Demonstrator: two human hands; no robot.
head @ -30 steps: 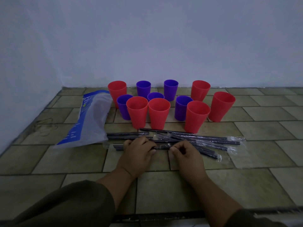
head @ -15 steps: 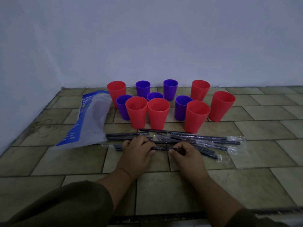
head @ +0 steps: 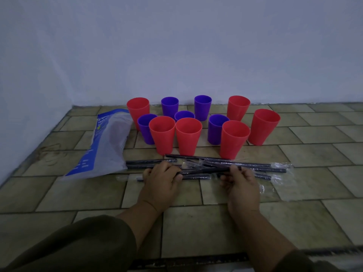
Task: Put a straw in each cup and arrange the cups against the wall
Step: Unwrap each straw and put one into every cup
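Although eleven cups stand upright and open-mouthed, none has a straw in it, so I judge the task to be barely begun. The pale wall (head: 176,46) fills the upper half of the frame and meets the tiled floor (head: 294,193) just behind the cups. A blue-and-clear plastic bag (head: 106,146) lies flat at centre left, its right edge just beside the nearest cups.

The six red cups (head: 188,136) and five purple cups (head: 203,108) form a loose cluster at the middle of the frame. Four in the back row stand near the wall, and the rest sit in front of them, so lining them up also remains to be done.

Below the cluster, the dark straws (head: 245,164) lie in a jumbled heap across the floor, most in clear wrappers that stick out at the right end.

At lower centre both hands hold a single straw (head: 204,170) between them, level and just above the heap. The left hand (head: 162,180) has its fingers (head: 172,170) curled over one end, and the right hand (head: 240,183) pinches the other end. Whether this straw has its wrapper on is hard to tell. A small scrap of clear wrapper (head: 262,189) lies just right of the right hand.

I would say the step in hand is picking out or unwrapping the first straw.
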